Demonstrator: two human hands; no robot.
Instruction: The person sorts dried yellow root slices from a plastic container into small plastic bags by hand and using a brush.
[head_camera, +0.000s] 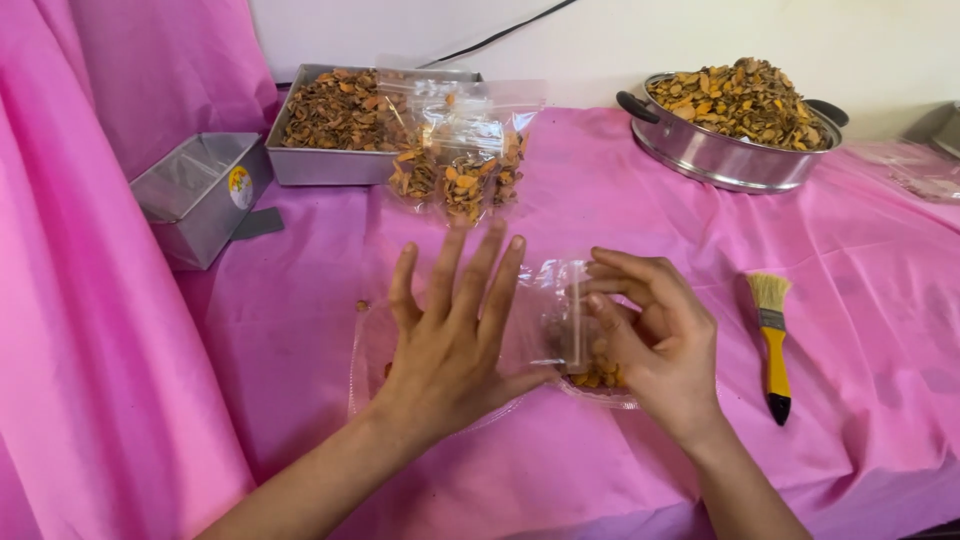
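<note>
My left hand lies flat with spread fingers on a clear plastic bag resting on the pink cloth. My right hand pinches the bag's right end, where orange-brown dried pieces are bunched inside. A single loose dried piece lies to the left of my left hand. Behind the hands, three filled clear bags of the same dried pieces lean together.
A rectangular metal tray of dried pieces sits at the back left, with a smaller metal tin beside it. A round steel pan heaped with pieces is at the back right. A yellow-handled brush lies right of my hands.
</note>
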